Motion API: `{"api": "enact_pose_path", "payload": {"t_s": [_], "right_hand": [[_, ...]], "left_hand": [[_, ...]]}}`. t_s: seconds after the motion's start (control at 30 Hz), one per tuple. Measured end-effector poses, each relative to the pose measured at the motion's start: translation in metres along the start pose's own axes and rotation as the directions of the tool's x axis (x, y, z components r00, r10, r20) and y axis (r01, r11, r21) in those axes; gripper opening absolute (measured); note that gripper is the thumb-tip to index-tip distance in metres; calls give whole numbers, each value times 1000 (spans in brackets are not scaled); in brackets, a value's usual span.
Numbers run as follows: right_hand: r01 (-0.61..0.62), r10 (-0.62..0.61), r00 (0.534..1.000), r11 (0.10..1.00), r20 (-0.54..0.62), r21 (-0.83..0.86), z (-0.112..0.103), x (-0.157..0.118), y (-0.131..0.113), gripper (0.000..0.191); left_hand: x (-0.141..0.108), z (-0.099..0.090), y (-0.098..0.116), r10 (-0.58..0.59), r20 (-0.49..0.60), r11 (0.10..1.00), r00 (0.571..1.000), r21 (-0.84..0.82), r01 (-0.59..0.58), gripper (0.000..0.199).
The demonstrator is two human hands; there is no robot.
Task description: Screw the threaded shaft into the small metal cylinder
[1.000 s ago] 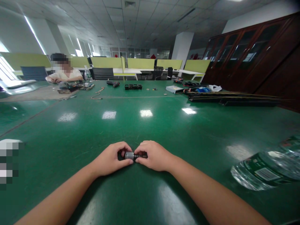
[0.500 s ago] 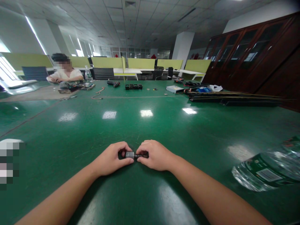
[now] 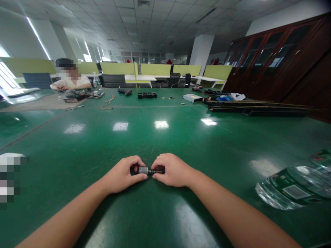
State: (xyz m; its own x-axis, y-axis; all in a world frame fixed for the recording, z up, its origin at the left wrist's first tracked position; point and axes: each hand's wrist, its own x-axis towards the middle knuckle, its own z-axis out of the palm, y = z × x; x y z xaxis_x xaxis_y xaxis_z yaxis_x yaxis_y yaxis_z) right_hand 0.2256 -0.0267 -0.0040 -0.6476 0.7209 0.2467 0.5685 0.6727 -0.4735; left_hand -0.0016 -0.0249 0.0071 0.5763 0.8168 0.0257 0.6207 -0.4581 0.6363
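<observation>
A small metal cylinder with a ridged dark shaft (image 3: 144,171) lies crosswise just above the green table (image 3: 165,220), between my hands; its exact kind is not clear. My left hand (image 3: 124,174) is closed on the silver cylinder end, thumb in front and fingers behind. My right hand (image 3: 172,170) pinches around the dark shaft end, its thumb and curled fingers close to the ridges. The shaft's far end is partly hidden inside my right hand. I cannot tell whether the piece touches the table.
A large clear water bottle (image 3: 294,187) lies on its side at the right. Across the table are a power drill (image 3: 124,92), a black slotted block (image 3: 147,95), a silver box (image 3: 192,98) and long dark strips (image 3: 258,109). Another person (image 3: 72,81) sits at the far left.
My right hand has shifted very slightly to the right, and a little more of the ridged shaft shows. My left hand stays in place on the cylinder.
</observation>
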Motion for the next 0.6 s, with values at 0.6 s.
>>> {"api": "enact_pose_path", "payload": {"t_s": [0.6], "right_hand": [[-62,61,998,998,26,28,-4,-2,0,14]], "left_hand": [[0,-1,2,-8,6,1000,1000,-1,8,22]]}}
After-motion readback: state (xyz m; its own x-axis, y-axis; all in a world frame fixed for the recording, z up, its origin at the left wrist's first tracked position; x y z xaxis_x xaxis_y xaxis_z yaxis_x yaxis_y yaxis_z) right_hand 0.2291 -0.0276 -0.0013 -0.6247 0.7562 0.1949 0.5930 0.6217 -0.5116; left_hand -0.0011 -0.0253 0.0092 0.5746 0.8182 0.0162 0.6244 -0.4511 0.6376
